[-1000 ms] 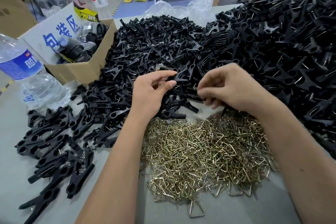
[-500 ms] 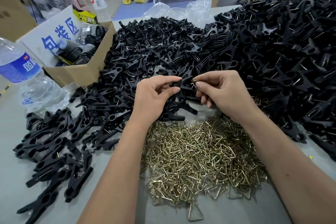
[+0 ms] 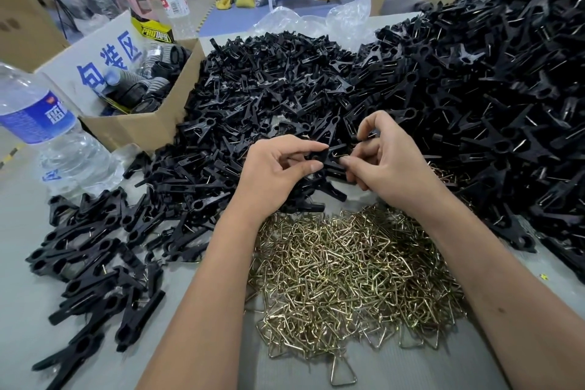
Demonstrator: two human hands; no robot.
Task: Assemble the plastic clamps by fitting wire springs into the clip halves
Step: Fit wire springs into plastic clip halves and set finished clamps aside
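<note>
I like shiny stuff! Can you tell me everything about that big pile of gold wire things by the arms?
The pile of wire springs is a loose, tangled heap of thin, brassy, shiny metal wires, each bent into a small triangle. It lies flat on the grey table, nearest the person, between the two forearms, which pass over its edges. Its far edge meets the black clip halves. One triangle lies apart at the near edge.

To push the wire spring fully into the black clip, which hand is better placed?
The right hand, probably. Its fingertips pinch the wire spring at the clip's open end, so it can press inward. The left hand grips the black clip and steadies it.
</note>
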